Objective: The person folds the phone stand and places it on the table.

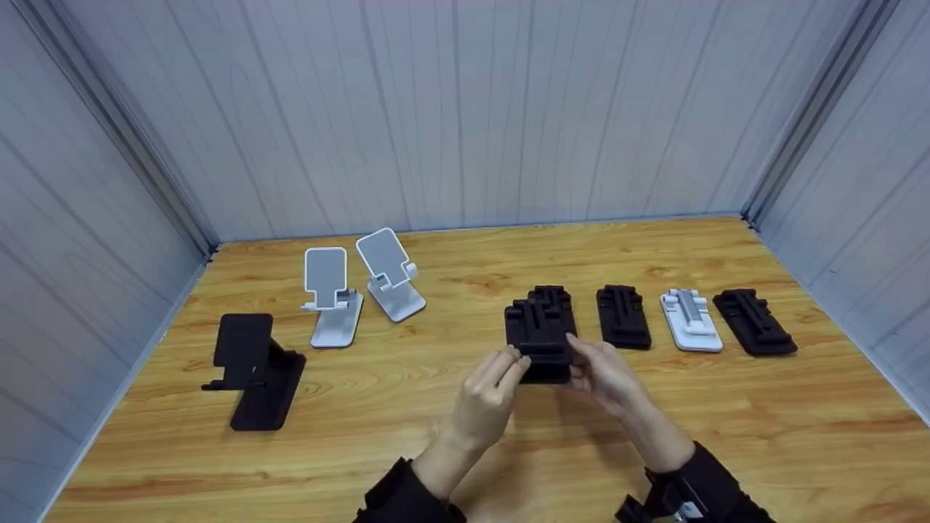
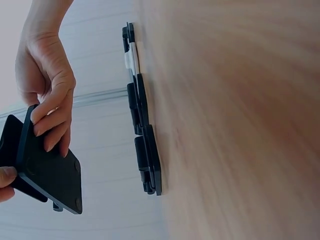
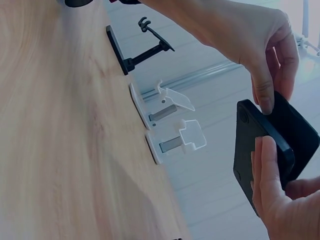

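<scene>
Both hands hold a black folding phone stand (image 1: 538,330) above the table, its two panels parted in a narrow wedge. The left hand (image 1: 488,398) pinches the near left edge of the stand; in the right wrist view its thumb (image 3: 266,102) lies at the gap between the panels. From the right side, the right hand (image 1: 607,374) grips the base, fingers against the underside (image 2: 50,165) in the left wrist view. Just behind the held stand, a folded black stand (image 1: 563,301) lies on the table, partly hidden by it.
Folded on the right lie a black stand (image 1: 623,317), a white stand (image 1: 690,319) and another black stand (image 1: 754,322). Standing unfolded at left are a black stand (image 1: 251,370) and two white stands, one upright (image 1: 330,290), one turned (image 1: 391,272). Panelled walls (image 1: 465,109) enclose the wooden table (image 1: 349,436).
</scene>
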A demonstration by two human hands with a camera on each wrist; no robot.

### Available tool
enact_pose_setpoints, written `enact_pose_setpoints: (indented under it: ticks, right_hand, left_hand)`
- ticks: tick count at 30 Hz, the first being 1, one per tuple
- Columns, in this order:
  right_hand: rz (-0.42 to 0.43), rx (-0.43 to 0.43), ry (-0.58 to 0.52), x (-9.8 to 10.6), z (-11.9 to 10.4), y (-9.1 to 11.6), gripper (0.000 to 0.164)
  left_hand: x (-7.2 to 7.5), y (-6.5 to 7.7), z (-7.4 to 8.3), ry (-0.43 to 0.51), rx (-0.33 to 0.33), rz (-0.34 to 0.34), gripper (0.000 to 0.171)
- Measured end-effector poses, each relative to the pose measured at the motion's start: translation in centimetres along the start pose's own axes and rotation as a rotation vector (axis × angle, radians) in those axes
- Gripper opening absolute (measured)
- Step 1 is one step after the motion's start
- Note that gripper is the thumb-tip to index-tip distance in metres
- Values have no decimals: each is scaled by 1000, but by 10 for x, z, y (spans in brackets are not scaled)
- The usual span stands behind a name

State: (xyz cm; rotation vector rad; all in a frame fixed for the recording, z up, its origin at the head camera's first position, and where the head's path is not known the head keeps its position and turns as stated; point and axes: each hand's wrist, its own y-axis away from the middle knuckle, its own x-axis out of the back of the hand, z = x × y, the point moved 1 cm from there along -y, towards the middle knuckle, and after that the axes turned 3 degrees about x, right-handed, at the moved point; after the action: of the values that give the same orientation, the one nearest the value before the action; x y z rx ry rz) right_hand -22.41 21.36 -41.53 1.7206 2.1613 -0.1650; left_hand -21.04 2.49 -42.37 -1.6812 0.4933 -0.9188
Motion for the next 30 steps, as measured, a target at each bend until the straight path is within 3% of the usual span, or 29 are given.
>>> enact_pose_setpoints:
  ticks: [4, 9, 12, 15, 21, 23, 26, 30]
  right_hand:
    - [-20, -10, 9, 0, -1, 0, 41]
    - [-19, 1, 40, -1, -2, 0, 31]
    - [-6, 14, 49, 0, -2, 0, 28]
    - [-4, 22, 48, 0, -4, 0, 28]
    - [28, 40, 39, 1, -9, 2, 30]
    - [25, 45, 35, 1, -10, 3, 30]
    - [6, 50, 43, 0, -10, 3, 29]
    - [-10, 60, 58, 0, -8, 4, 28]
  left_hand:
    - [3, 1, 1, -13, -27, -14, 13]
    - [7, 2, 1, -38, -47, -50, 18]
    - [9, 3, 2, 10, 20, -83, 27]
    - [11, 2, 4, 157, 225, -142, 31]
    - [18, -8, 5, 572, 893, -335, 54]
    - [20, -12, 4, 710, 1071, -394, 56]
    - [19, -14, 2, 883, 1238, -458, 55]
    - [17, -12, 0, 1059, 1365, -460, 52]
